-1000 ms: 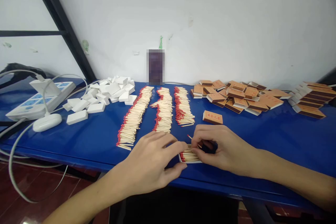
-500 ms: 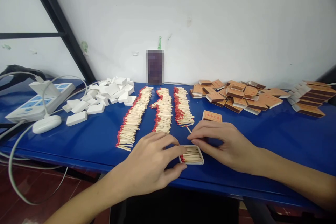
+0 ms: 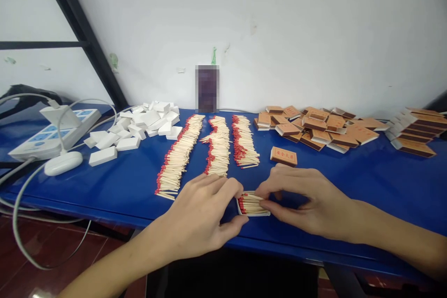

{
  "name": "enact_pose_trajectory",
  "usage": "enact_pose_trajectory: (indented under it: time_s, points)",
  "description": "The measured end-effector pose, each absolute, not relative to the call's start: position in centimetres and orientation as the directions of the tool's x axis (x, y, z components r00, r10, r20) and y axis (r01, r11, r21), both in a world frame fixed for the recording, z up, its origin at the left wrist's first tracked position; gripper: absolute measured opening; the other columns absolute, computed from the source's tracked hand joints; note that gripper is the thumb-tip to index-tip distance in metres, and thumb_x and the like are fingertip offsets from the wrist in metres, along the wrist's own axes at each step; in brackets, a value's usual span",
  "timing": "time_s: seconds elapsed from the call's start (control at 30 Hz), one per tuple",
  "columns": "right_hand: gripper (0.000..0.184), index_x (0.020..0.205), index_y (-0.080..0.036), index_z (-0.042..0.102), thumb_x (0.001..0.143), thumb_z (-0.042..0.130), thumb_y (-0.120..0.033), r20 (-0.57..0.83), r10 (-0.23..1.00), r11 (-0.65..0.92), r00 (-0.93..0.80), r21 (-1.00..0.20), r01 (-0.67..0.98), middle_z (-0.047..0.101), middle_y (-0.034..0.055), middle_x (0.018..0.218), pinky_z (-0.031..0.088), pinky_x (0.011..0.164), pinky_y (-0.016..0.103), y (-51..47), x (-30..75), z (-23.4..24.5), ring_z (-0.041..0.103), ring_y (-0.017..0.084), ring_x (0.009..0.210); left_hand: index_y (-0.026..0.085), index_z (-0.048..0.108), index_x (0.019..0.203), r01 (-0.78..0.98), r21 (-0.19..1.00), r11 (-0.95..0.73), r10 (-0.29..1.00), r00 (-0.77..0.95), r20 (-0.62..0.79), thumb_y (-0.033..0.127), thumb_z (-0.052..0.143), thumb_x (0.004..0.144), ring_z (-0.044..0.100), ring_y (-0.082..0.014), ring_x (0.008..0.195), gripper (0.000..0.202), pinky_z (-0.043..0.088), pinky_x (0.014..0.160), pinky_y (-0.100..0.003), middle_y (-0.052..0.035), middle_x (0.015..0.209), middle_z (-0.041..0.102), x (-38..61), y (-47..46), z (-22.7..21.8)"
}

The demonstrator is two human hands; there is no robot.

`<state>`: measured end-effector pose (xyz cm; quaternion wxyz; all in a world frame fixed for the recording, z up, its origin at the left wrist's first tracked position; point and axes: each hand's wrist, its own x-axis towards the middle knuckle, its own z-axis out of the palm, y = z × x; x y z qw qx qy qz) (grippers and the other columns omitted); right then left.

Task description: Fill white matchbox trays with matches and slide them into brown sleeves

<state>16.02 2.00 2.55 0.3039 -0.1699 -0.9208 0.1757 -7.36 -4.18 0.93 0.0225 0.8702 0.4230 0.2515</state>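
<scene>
In front of me a small white matchbox tray (image 3: 256,214) lies on the blue table, holding a layer of red-headed matches (image 3: 250,206). My left hand (image 3: 206,214) steadies its left end, index finger at the far corner and thumb at the near one. Over the tray's right end, my right hand (image 3: 309,202) pinches a match (image 3: 252,195) between thumb and fingers, its head pointing left. Just beyond the right hand lies an orange matchbox cover (image 3: 283,156). Three rows of loose matches, left (image 3: 179,156), middle (image 3: 218,149) and right (image 3: 244,142), stretch away behind the tray.
White trays (image 3: 139,123) are heaped at the back left. Orange covers (image 3: 317,128) lie piled at the back right, beside a stack of matchboxes (image 3: 415,132). A power strip (image 3: 52,132) with white cables sits far left. A blurred dark object (image 3: 207,88) stands against the wall.
My right hand has brought the match from near the right-hand row down over the tray. The left index finger has drawn back from inside the tray to its corner.
</scene>
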Motion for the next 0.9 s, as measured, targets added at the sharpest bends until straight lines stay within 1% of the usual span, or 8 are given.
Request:
enact_pose_trajectory:
  time_s: [0.1, 0.2, 0.33, 0.5, 0.63, 0.77, 0.83, 0.9]
  points:
    - [0.013, 0.095, -0.020, 0.072, 0.088, 0.067, -0.010, 0.486, 0.390, 0.887, -0.782, -0.427, 0.177, 0.071, -0.0017, 0.074, 0.046, 0.064, 0.023, 2.0, 15.9, 2.4, 0.059, 0.011, 0.065, 0.021, 0.048, 0.096, 0.729, 0.263, -0.631, 0.757, 0.505, 0.415, 0.031, 0.067, 0.090, 0.061, -0.0177, 0.076, 0.022, 0.046, 0.072, -0.031, 0.0022, 0.087, 0.064, -7.3, -4.1, 0.9]
    - [0.012, 0.091, -0.020, 0.073, 0.090, 0.067, -0.010, 0.452, 0.347, 0.893, -0.822, -0.427, 0.142, 0.073, -0.0015, 0.074, 0.045, 0.069, 0.026, 2.0, 16.0, 2.3, 0.060, 0.011, 0.067, 0.022, 0.051, 0.102, 0.720, 0.254, -0.646, 0.746, 0.524, 0.412, 0.029, 0.067, 0.090, 0.063, -0.0173, 0.079, 0.021, 0.046, 0.075, -0.032, 0.0028, 0.089, 0.064, -7.4, -4.1, 0.9]
    - [0.013, 0.091, -0.019, 0.074, 0.089, 0.066, -0.010, 0.461, 0.361, 0.889, -0.810, -0.434, 0.149, 0.073, 0.0003, 0.078, 0.047, 0.071, 0.026, 2.0, 16.0, 2.1, 0.063, 0.012, 0.070, 0.023, 0.054, 0.110, 0.710, 0.241, -0.662, 0.732, 0.544, 0.410, 0.030, 0.066, 0.092, 0.064, -0.0172, 0.084, 0.023, 0.046, 0.080, -0.032, 0.0031, 0.092, 0.064, -7.4, -4.1, 1.0]
    - [0.012, 0.088, -0.017, 0.075, 0.090, 0.064, -0.013, 0.426, 0.421, 0.854, -0.801, -0.484, 0.191, 0.068, 0.0045, 0.083, 0.050, 0.063, 0.021, 1.7, 15.9, 1.6, 0.063, 0.011, 0.069, 0.023, 0.056, 0.112, 0.704, 0.247, -0.666, 0.730, 0.550, 0.405, 0.030, 0.064, 0.093, 0.065, -0.0178, 0.088, 0.022, 0.046, 0.082, -0.033, 0.0018, 0.095, 0.065, -7.5, -4.0, 0.9]
    - [0.012, 0.088, -0.016, 0.074, 0.092, 0.062, -0.015, 0.411, 0.424, 0.848, -0.807, -0.494, 0.193, 0.064, 0.0042, 0.082, 0.049, 0.060, 0.020, 1.5, 15.8, 1.6, 0.060, 0.009, 0.065, 0.024, 0.058, 0.115, 0.693, 0.241, -0.680, 0.721, 0.571, 0.394, 0.030, 0.062, 0.095, 0.065, -0.0183, 0.090, 0.021, 0.046, 0.082, -0.034, 0.0008, 0.098, 0.066, -7.5, -4.0, 0.9]
    - [0.015, 0.088, -0.017, 0.071, 0.095, 0.057, -0.017, 0.460, 0.420, 0.885, -0.782, -0.397, 0.242, 0.062, 0.0025, 0.077, 0.047, 0.059, 0.022, 2.3, 16.2, 2.4, 0.059, 0.011, 0.065, 0.026, 0.061, 0.113, 0.684, 0.236, -0.690, 0.715, 0.592, 0.371, 0.031, 0.058, 0.098, 0.064, -0.0179, 0.088, 0.017, 0.046, 0.079, -0.034, 0.0002, 0.100, 0.066, -7.6, -3.9, 1.0]
    - [0.015, 0.087, -0.018, 0.068, 0.095, 0.055, -0.019, 0.510, 0.420, 0.906, -0.751, -0.283, 0.315, 0.063, 0.0036, 0.079, 0.047, 0.062, 0.025, 3.4, 17.0, 2.8, 0.060, 0.014, 0.068, 0.025, 0.062, 0.113, 0.685, 0.235, -0.690, 0.715, 0.592, 0.372, 0.031, 0.057, 0.098, 0.064, -0.0176, 0.087, 0.017, 0.045, 0.078, -0.034, -0.0003, 0.099, 0.066, -7.6, -3.9, 1.0]
    - [0.014, 0.094, -0.018, 0.067, 0.095, 0.053, -0.020, 0.519, 0.440, 0.890, -0.733, -0.145, 0.431, 0.065, 0.0069, 0.088, 0.049, 0.068, 0.030, 4.9, 18.0, 3.0, 0.064, 0.018, 0.076, 0.024, 0.063, 0.114, 0.689, 0.228, -0.688, 0.714, 0.587, 0.381, 0.030, 0.057, 0.098, 0.064, -0.0175, 0.087, 0.018, 0.045, 0.079, -0.034, -0.0007, 0.100, 0.066, -7.5, -4.0, 0.9]
